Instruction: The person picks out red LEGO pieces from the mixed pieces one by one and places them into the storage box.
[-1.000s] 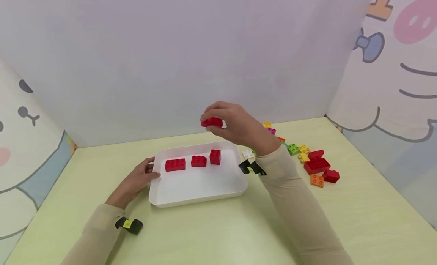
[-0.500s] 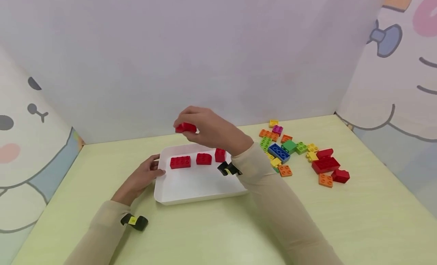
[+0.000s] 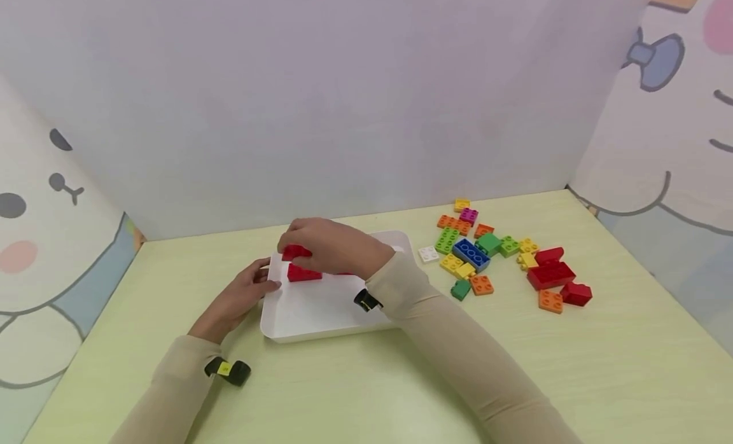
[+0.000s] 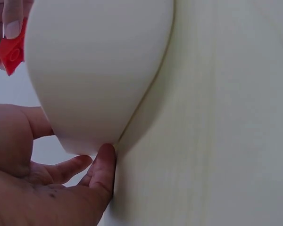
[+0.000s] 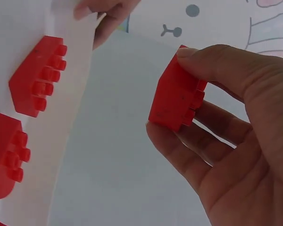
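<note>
My left hand [image 3: 237, 301] grips the left edge of a white tray [image 3: 315, 317], thumb at the rim and fingers on the outer wall, as the left wrist view shows. Over the tray's back left part, my right hand [image 3: 329, 243] pinches a red toy brick [image 5: 172, 101] between thumb and fingertips. It has studs on one side. Just below it in the tray lies a longer red brick [image 5: 37, 77]. Beside that one is a red brick with a rounded end [image 5: 4, 155]. My right hand and forearm hide most of the tray's other contents in the head view.
Loose bricks lie right of the tray: a white one [image 3: 428, 254], a blue one [image 3: 471, 254], a dark green one [image 3: 460, 289], and several yellow, orange and green ones. Farther right sit a large red brick [image 3: 551, 275] and a smaller red one [image 3: 576, 294]. A pale wall rises behind.
My right hand has carried the red brick leftward and then down, from above the tray's back edge to just above the long red brick. My left hand keeps its hold on the tray.
</note>
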The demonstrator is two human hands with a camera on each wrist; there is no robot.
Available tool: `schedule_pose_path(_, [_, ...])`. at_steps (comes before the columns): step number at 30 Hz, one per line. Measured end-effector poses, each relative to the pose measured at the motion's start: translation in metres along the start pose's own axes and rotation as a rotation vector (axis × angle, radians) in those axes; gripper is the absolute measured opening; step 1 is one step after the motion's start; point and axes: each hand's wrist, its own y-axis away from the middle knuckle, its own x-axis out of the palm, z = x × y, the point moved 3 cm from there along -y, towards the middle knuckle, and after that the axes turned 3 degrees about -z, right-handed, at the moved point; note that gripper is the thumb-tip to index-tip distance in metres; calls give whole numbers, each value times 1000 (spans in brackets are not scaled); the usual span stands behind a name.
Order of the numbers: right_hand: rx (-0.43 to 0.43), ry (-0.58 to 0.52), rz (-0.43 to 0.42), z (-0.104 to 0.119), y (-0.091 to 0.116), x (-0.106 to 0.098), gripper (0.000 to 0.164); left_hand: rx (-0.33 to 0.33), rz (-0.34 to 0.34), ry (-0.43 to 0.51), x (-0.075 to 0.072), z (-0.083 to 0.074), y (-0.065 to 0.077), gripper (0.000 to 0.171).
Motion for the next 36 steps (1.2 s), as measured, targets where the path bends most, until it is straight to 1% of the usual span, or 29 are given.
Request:
schedule_pose_path(4, [26,38,118,-1,-5,20,32,9,9,34,0,-1,0,61])
schedule_pose_path(9, [25,67,180,2,-9,39,33,11,14,67,-1,-3,0,58])
schedule_pose_path(16, [13,89,212,3,-12,53,29,19,19,73,-1,-4,0,57])
schedule_pose_path(21, [15,83,223,3,-13,57,27,23,19,72,-1,-5,1,56])
schedule_pose_path(27, [-13,77,235,2,-13,61,24,26,14,73,-2,-4,0,54])
schedule_pose_path(36, [18,51,261,1,-14,68,26,24,12,72,-2,-3,0,54])
